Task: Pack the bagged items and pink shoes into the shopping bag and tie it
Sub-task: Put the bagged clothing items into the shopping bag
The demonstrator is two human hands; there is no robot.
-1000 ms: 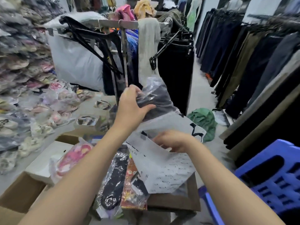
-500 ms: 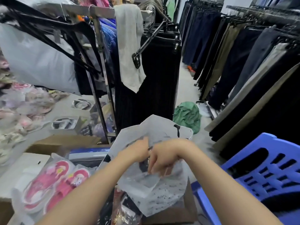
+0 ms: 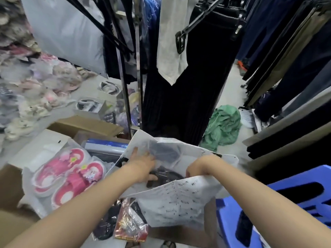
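Observation:
A white printed shopping bag stands open in front of me. My left hand reaches inside its mouth, pressing down on a dark bagged item that lies in the bag. My right hand grips the bag's near right rim and holds it open. The pink shoes, wrapped in clear plastic, lie to the left on a white box. Below the shopping bag lie a red bagged item and a black bagged item.
A blue plastic stool stands at the right. Cardboard boxes sit at left. A metal clothes rack with dark garments rises ahead, more hanging trousers line the right, and a green cloth lies on the floor.
My left hand carried the dark bagged item from above down into the shopping bag. My right hand shifted to the bag's rim and spread it wider. My view tilted downward.

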